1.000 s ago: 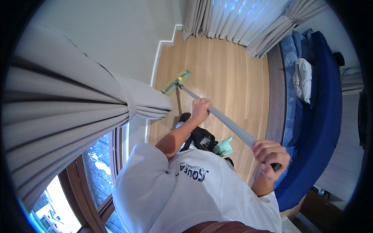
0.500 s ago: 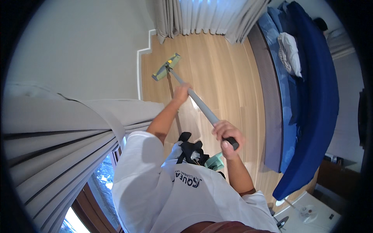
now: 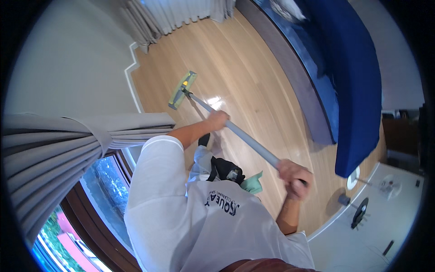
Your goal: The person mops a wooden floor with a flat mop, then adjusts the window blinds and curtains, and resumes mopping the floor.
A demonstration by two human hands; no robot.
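A flat mop (image 3: 253, 144) with a long grey handle slants across the wooden floor. My left hand (image 3: 219, 119) is wrapped round the lower part of the handle. Near the handle's dark top end, my right hand (image 3: 294, 177) is closed on it, slightly blurred. The mop's wide head (image 3: 175, 99), with a yellow-green pad edge and a yellow piece at its middle, lies on the floor, apart from the left wall. By my waist hang a black pouch (image 3: 226, 168) and a green cloth (image 3: 253, 182).
A bed with a grey base (image 3: 290, 68) and a blue cover (image 3: 358, 90) stands on the right. Tied grey curtains (image 3: 54, 140) hang at the left beside a brown-framed window (image 3: 90, 222). More curtains (image 3: 140, 22) are at the far end. A pedestal fan (image 3: 389, 186) stands lower right.
The view has turned, so bed and far curtains appear shifted. The mop head now lies farther from the wall corner, and my right hand has swung outward to the right with the handle's top.
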